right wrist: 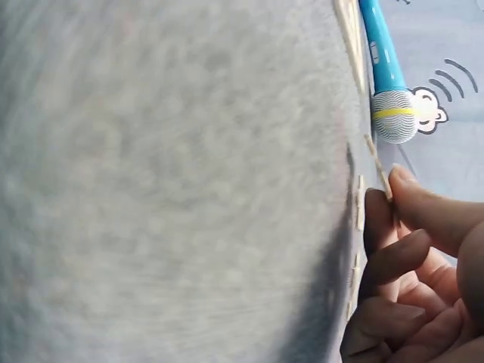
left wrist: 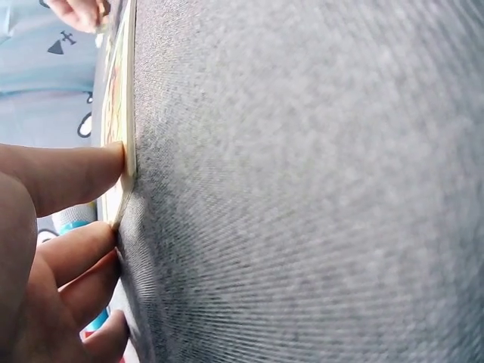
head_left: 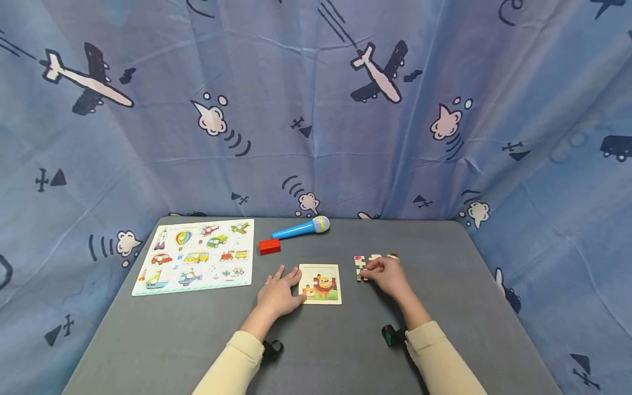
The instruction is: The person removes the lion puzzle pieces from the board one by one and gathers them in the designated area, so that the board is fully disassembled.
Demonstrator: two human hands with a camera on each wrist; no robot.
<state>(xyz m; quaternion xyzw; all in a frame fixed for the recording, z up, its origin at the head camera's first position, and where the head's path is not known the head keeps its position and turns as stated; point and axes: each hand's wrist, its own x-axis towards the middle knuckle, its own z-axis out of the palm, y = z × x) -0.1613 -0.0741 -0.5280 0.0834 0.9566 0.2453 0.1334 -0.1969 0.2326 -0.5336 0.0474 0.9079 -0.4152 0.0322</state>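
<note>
A square wooden puzzle board (head_left: 320, 284) lies on the table, partly filled with pieces showing lions. My left hand (head_left: 277, 295) rests at its left side with spread fingers. The thumb (left wrist: 94, 170) presses the board's near corner, and the index fingertip touches its left edge. Off to the right, my right hand (head_left: 390, 277) is above several loose jigsaw pieces (head_left: 359, 262). Between thumb and index finger it pinches one thin puzzle piece (right wrist: 377, 162), seen edge-on in the right wrist view. That hand covers some of the loose pieces.
Behind the board lie a red block (head_left: 269, 247) and a blue toy microphone (head_left: 301, 227). At the back left is a white picture board (head_left: 195, 257) with vehicles on it. A blue patterned curtain (head_left: 276, 181) hangs behind the grey table (head_left: 336, 351).
</note>
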